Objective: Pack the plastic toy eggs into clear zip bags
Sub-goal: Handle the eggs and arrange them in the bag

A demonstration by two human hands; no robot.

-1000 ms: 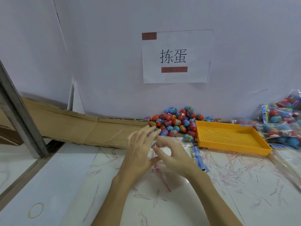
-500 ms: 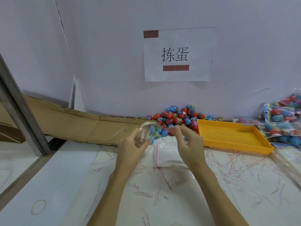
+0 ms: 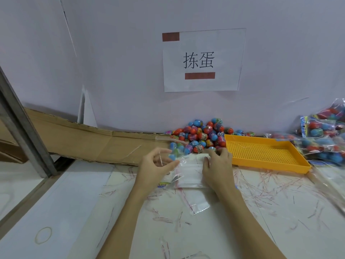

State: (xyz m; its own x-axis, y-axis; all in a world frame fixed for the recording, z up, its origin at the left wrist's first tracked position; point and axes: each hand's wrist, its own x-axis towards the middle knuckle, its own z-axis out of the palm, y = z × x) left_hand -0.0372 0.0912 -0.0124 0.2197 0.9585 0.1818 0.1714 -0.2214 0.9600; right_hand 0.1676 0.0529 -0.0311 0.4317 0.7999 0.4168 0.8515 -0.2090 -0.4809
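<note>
left hand (image 3: 155, 166) fingers pinch a clear bag (image 3: 169, 146) open; right hand (image 3: 217, 165) fingers, loosely curled, reach the egg pile (image 3: 201, 136) just beyond. next: grab an egg.

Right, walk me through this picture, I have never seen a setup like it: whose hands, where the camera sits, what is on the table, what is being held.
No machine here: a person works bare-handed, filmed by a wide-angle camera worn on the head, looking down. The left hand pinches a clear plastic zip bag open. The right hand reaches toward the heap of red and blue plastic toy eggs by the wall; whether it grips one is unclear. A stack of flat clear bags lies between the hands. An empty orange perforated plastic tray sits right, with filled egg bags beyond it.
</note>
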